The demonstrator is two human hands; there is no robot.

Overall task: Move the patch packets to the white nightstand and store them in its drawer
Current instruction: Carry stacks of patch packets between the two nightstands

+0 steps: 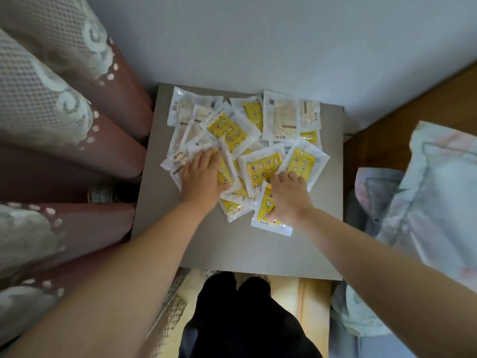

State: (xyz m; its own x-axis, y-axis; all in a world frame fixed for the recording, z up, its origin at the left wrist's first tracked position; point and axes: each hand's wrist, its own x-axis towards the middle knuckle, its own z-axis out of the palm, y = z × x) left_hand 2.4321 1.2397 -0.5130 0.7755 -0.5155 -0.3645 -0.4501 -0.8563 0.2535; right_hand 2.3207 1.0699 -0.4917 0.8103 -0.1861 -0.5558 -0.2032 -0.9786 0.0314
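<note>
View from above, looking down at a nightstand (232, 249) w/ a pale grey-white square top surface, set against a plain wall (258, 34). A loose heap of patch packets (233, 127) covered the back & middle of the nightstand's surface, many overlapping. Some lay yellow side up w/ small printed figures; others showed a pale back w/ fine print, too small to read. The front strip of the surface nearest the person was bare.

Both bare arms reached in from the nightstand's front edge, hands apart. The left hand (204, 177) lay palm down w/ fingers nearly straight, pressing on packets at the heap's left-front part. The right hand (289, 195) sat at the heap's right-front part, fingers curled down into the packets & thumb against a yellow packet at the front, gripping it.

Left of the nightstand hung dusty-pink curtains (64, 112) w/ a white lace overlay. Right of it: brown wood (413, 104) & pale patterned bedding (426, 189). Below the front edge, the person's dark trousers (245, 319) showed.
</note>
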